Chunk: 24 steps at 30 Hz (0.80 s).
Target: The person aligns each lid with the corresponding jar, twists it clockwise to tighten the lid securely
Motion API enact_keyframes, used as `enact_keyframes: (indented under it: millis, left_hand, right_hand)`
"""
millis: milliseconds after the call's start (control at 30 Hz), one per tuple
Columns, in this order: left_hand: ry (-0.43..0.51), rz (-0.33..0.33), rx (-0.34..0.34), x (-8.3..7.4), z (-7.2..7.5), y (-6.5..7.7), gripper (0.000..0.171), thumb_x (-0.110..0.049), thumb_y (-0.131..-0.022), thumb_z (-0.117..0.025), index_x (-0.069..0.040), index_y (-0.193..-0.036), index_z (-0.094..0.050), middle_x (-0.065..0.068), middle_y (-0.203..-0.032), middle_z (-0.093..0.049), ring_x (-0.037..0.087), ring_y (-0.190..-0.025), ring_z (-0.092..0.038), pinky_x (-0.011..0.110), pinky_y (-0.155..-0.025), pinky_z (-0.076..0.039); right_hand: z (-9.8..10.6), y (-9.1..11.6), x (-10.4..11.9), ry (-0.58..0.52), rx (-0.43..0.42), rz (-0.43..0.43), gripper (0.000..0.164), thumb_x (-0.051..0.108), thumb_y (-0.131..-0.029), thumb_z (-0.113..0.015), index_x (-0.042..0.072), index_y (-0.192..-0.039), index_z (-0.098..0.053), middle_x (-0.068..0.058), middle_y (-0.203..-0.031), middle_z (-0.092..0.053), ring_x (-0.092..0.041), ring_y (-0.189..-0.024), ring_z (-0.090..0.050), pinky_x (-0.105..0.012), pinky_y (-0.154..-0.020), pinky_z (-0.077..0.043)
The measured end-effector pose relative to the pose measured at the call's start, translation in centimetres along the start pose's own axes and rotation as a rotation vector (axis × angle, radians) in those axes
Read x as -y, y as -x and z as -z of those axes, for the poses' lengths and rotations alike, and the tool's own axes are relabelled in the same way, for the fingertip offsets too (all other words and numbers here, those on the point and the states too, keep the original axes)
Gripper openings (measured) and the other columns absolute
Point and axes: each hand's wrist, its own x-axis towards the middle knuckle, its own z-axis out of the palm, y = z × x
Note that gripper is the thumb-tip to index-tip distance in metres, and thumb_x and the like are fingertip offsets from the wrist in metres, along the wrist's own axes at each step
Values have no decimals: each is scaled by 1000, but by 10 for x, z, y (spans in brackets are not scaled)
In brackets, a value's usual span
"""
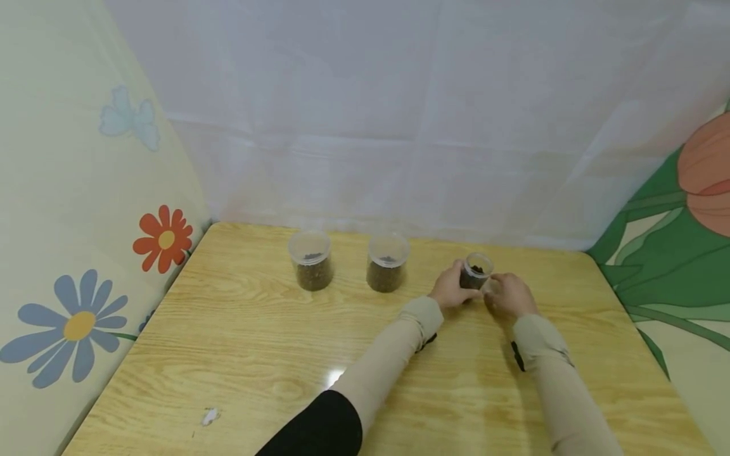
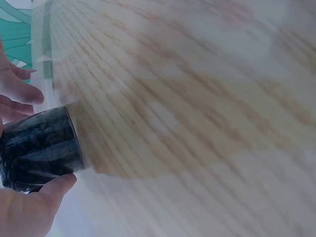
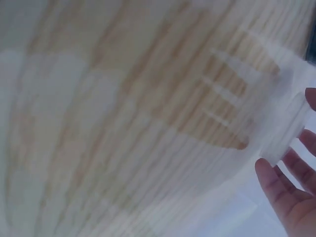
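A small clear jar (image 1: pixel 474 280) with dark, bean-like pieces in it stands open-topped toward the right of the table. My left hand (image 1: pixel 448 287) grips this jar from its left side; the left wrist view shows the jar (image 2: pixel 42 148) close up, with a thumb against its lower part. Beside it, my right hand (image 1: pixel 511 296) pinches a clear round piece that looks like a lid (image 3: pixel 285 129), between thumb and fingers. In the head view that lid is mostly hidden by the fingers.
Two larger clear jars, a left one (image 1: pixel 313 266) and a middle one (image 1: pixel 386 269), stand near the back edge, partly filled with dark grains. A small white scrap (image 1: pixel 210 416) lies on the wooden table (image 1: pixel 245 342) at front left. A white cloth (image 1: pixel 331 95) hangs behind.
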Motion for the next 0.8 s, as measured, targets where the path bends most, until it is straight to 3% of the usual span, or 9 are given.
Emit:
enact_keyframes:
  millis: [267, 567, 800]
  left_hand:
    - [-12, 11, 35, -3, 3, 3, 68, -31, -77, -72, -12, -133, -37, 6, -121, -54, 16, -110, -52, 25, -88, -43]
    - [-33, -42, 49, -9, 5, 8, 67, -34, -77, -72, -13, -131, -37, 4, -118, -55, 14, -107, -52, 22, -86, -43]
    - [-29, -48, 55, -11, 10, 14, 66, -32, -78, -71, -12, -132, -38, 4, -118, -55, 13, -109, -51, 22, -88, -42]
  right_hand:
    - [5, 8, 2, -19, -50, -3, 48, 12, -82, -62, -17, -117, -48, -38, -111, -47, -52, -101, -45, -60, -86, -37]
    - [8, 18, 0, -47, -76, -17, 50, 16, -83, -62, -15, -119, -47, -39, -116, -45, -53, -103, -43, -62, -86, -35]
    - [9, 28, 3, -36, -125, 19, 50, 15, -81, -65, -16, -116, -49, -39, -112, -48, -53, -100, -46, -61, -85, -37]
